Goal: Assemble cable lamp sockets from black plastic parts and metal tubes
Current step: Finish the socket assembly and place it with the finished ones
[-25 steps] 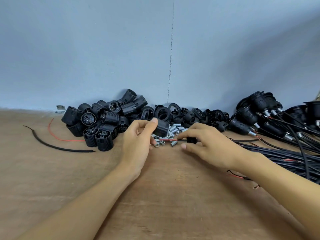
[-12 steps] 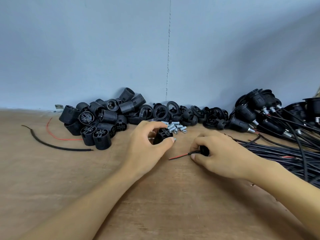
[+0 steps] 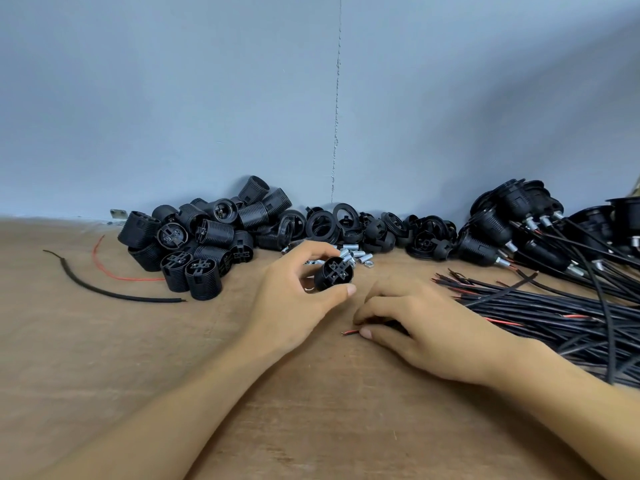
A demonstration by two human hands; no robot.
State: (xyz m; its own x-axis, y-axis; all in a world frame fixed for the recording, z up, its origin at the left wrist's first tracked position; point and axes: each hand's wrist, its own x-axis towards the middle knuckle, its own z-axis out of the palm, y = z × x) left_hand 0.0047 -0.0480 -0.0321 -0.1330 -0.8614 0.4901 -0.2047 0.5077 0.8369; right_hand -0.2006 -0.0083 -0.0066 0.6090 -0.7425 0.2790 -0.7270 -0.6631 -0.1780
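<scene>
Many finished sockets piled right; my left hand grips socket body, right hand pinches cable, unjoined.

Two bare forearms, left hand and right hand apparently ringless, short unpainted nails.

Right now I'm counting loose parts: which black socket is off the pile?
The socket pinched in the left hand, its cross-shaped end facing the camera. The others lie heaped by the wall.
</scene>
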